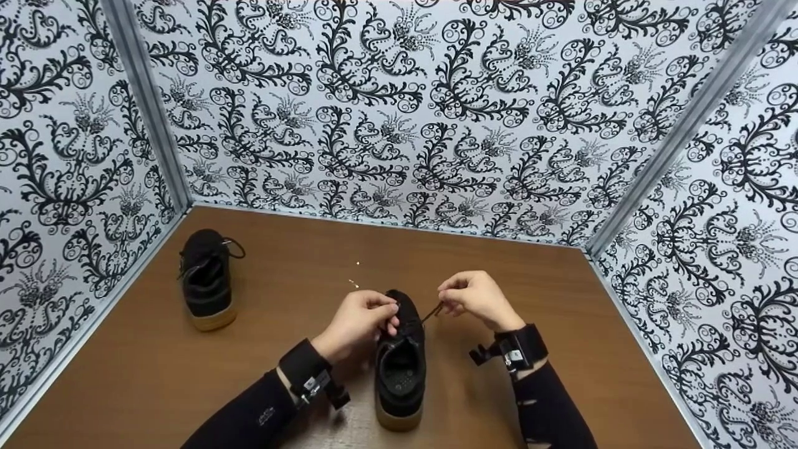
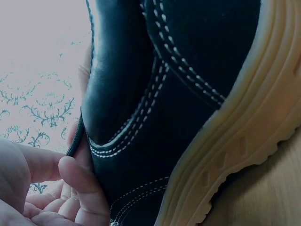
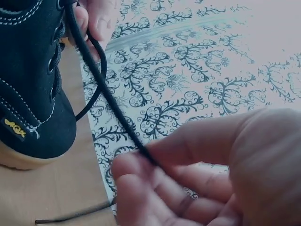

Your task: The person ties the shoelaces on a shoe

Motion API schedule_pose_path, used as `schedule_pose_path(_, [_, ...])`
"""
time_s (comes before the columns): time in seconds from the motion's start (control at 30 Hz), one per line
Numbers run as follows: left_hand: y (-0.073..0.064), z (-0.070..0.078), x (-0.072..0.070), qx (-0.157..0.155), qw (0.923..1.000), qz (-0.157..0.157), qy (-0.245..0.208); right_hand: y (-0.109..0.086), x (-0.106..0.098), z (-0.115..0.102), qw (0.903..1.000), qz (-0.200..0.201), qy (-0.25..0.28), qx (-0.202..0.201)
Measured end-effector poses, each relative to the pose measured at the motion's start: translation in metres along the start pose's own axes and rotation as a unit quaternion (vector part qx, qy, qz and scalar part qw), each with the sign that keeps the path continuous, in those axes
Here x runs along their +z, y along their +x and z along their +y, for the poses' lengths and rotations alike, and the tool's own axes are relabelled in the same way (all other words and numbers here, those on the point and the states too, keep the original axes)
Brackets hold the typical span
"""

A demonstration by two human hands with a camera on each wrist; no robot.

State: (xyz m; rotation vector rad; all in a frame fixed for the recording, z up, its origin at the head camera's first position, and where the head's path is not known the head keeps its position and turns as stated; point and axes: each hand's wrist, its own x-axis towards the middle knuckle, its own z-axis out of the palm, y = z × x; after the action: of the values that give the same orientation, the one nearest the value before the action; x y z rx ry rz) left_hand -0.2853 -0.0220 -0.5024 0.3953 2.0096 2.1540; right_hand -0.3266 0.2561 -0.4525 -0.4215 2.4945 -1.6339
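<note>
A black shoe with white stitching and a tan sole stands upright on the table, its toe pointing away from me. On its left side my left hand pinches a black shoelace between thumb and finger, close to the lacing. Out to the right, my right hand holds another length of shoelace, drawn straight from the shoe. In the right wrist view its loose tip hangs past the fingers. My left fingers hide part of the lacing.
A matching black shoe stands at the far left of the brown table, a lace loop sticking out on its right. Patterned panels in grey frames enclose the back and sides. Small light specks lie beyond my left hand.
</note>
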Motion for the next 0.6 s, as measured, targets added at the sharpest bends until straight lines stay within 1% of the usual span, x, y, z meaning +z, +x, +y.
schedule_pose_path(0.07, [0.000, 0.000, 0.001, -0.001, 1.0000, 0.001, -0.005, 0.001, 0.001, 0.001, 0.9998, 0.008, -0.001, 0.018])
schedule_pose_path(0.13, [0.000, 0.000, 0.001, -0.002, 0.9999, 0.002, -0.010, 0.002, 0.006, 0.001, 0.9994, 0.034, 0.000, 0.011])
schedule_pose_path(0.17, [0.001, 0.000, 0.001, -0.001, 0.9999, 0.002, -0.013, 0.002, 0.009, 0.001, 0.9987, 0.051, 0.001, -0.005])
schedule_pose_path(0.2, [0.001, 0.000, 0.001, -0.001, 0.9999, 0.001, -0.014, 0.002, 0.013, 0.000, 0.9973, 0.068, 0.001, -0.029])
schedule_pose_path(0.23, [0.001, 0.000, 0.001, -0.002, 0.9999, 0.001, -0.013, 0.002, 0.018, -0.001, 0.9948, 0.083, 0.001, -0.058])
schedule_pose_path(0.27, [0.000, 0.000, 0.001, -0.002, 0.9999, 0.001, -0.011, 0.002, 0.023, -0.002, 0.9909, 0.092, -0.006, -0.098])
schedule_pose_path(0.3, [0.000, 0.001, 0.001, -0.002, 1.0000, 0.001, -0.008, 0.003, 0.028, -0.004, 0.9848, 0.094, -0.019, -0.145])
schedule_pose_path(0.33, [-0.001, 0.001, 0.001, -0.002, 1.0000, 0.002, -0.005, 0.002, 0.033, -0.005, 0.9764, 0.088, -0.034, -0.194])
schedule_pose_path(0.37, [-0.001, 0.001, 0.001, 0.001, 1.0000, 0.001, -0.002, 0.002, 0.038, -0.007, 0.9647, 0.076, -0.053, -0.246])
schedule_pose_path(0.4, [-0.001, 0.001, 0.001, 0.000, 1.0000, 0.000, -0.001, 0.001, 0.042, -0.009, 0.9510, 0.060, -0.071, -0.295])
schedule_pose_path(0.43, [-0.001, 0.001, 0.000, -0.001, 1.0000, -0.002, -0.001, 0.001, 0.044, -0.010, 0.9374, 0.039, -0.089, -0.335])
schedule_pose_path(0.47, [-0.001, 0.001, 0.000, -0.002, 1.0000, -0.004, -0.004, 0.001, 0.046, -0.010, 0.9256, 0.019, -0.106, -0.363])
schedule_pose_path(0.5, [-0.001, 0.000, 0.000, -0.003, 0.9999, -0.007, -0.007, 0.000, 0.046, -0.010, 0.9204, 0.005, -0.119, -0.372])
schedule_pose_path(0.53, [-0.001, 0.000, 0.000, -0.005, 0.9999, -0.010, -0.012, -0.001, 0.046, -0.010, 0.9209, -0.002, -0.130, -0.367])
schedule_pose_path(0.57, [-0.001, -0.001, 0.000, -0.007, 0.9998, -0.012, -0.015, -0.002, 0.044, -0.009, 0.9256, -0.002, -0.141, -0.351])
schedule_pose_path(0.6, [0.000, -0.001, 0.000, -0.010, 0.9997, -0.014, -0.017, -0.002, 0.042, -0.008, 0.9334, 0.003, -0.150, -0.326])
